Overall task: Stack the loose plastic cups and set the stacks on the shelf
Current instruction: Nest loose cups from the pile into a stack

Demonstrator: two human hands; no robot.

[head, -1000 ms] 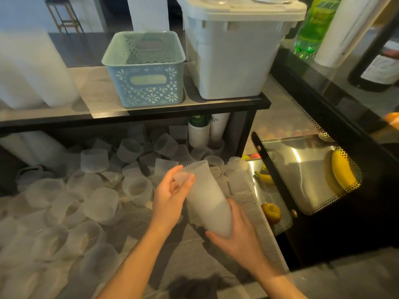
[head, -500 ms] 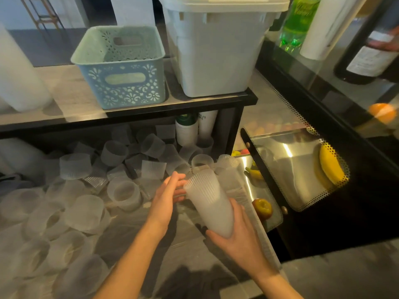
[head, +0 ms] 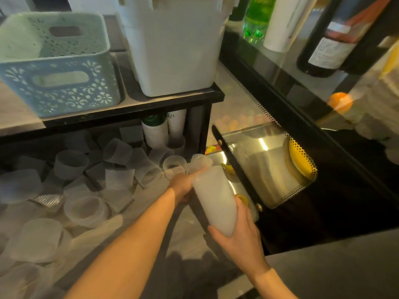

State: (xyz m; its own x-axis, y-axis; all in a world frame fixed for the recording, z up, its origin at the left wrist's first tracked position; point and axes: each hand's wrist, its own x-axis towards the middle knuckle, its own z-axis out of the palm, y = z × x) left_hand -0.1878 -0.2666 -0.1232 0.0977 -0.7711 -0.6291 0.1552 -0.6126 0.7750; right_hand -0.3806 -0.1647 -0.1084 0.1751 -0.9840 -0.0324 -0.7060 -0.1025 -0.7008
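Right hand: the right hand (head: 239,238) curls around the bottom of a tall stack of ribbed, see-through plastic cups (head: 213,199). The stack tilts, with its open top toward 11 o'clock.

Left hand: the left hand (head: 183,184) reaches out at 12 o'clock from the arms, just left of the stack's top. Its fingers are blurry and partly behind the stack, so I cannot tell if they hold anything. A ribbed, see-through single cup (head: 200,160) lies right at the fingertips.

Loose cups: lots of loose see-through plastic cups (head: 86,173) lie all over the low counter, from 9 o'clock to 11 o'clock of the hands. Some stand up and some lie on their sides.

Shelf: a black shelf with a pale top (head: 138,108) sits above the cups at 12 o'clock.

On the shelf: a light blue plastic basket with cut-out flower shapes (head: 56,67) sits at 10 o'clock. A big white plastic bin (head: 174,46) stands just beside it at 12 o'clock.

Under the shelf: a white bottle with a green cap (head: 155,132) stands behind the cups.

Right side: a black glass case (head: 302,134) is at 2 o'clock. A yellow banana (head: 299,157) lies inside it.
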